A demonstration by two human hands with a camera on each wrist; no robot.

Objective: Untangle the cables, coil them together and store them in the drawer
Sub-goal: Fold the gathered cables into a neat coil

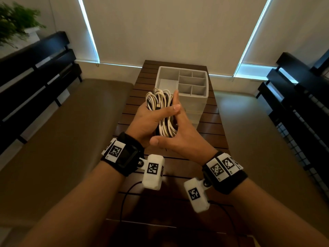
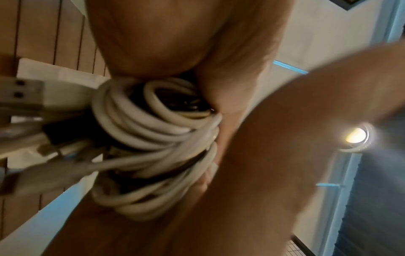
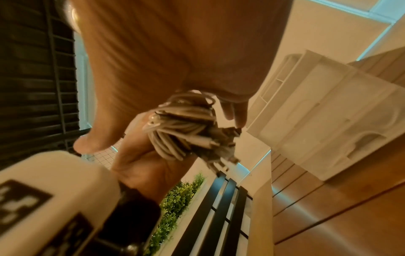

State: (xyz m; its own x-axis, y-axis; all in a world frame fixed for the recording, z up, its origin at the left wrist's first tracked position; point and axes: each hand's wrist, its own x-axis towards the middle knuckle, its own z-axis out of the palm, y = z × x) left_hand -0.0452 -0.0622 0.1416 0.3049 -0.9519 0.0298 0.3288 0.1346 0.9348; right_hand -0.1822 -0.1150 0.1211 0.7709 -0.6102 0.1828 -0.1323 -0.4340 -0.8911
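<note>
White cable coil [image 1: 161, 111] mid-frame | your left hand [image 1: 147, 120] grips it | your right hand [image 1: 179, 134] lies flat-fingered against it | organizer [image 1: 194, 97] behind

a dark slatted wooden table [image 1: 210, 129] carried a white drawer unit [image 1: 194, 102] with a divided tray on top.

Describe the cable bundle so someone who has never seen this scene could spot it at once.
Start at the dark slatted wooden table and its white drawer organizer. Just in front of the organizer, both hands meet above the table: the left hand grips the cable bundle, and the right hand lies flat against it. It is the only looped thing there, white cables coiled with some black.
</note>
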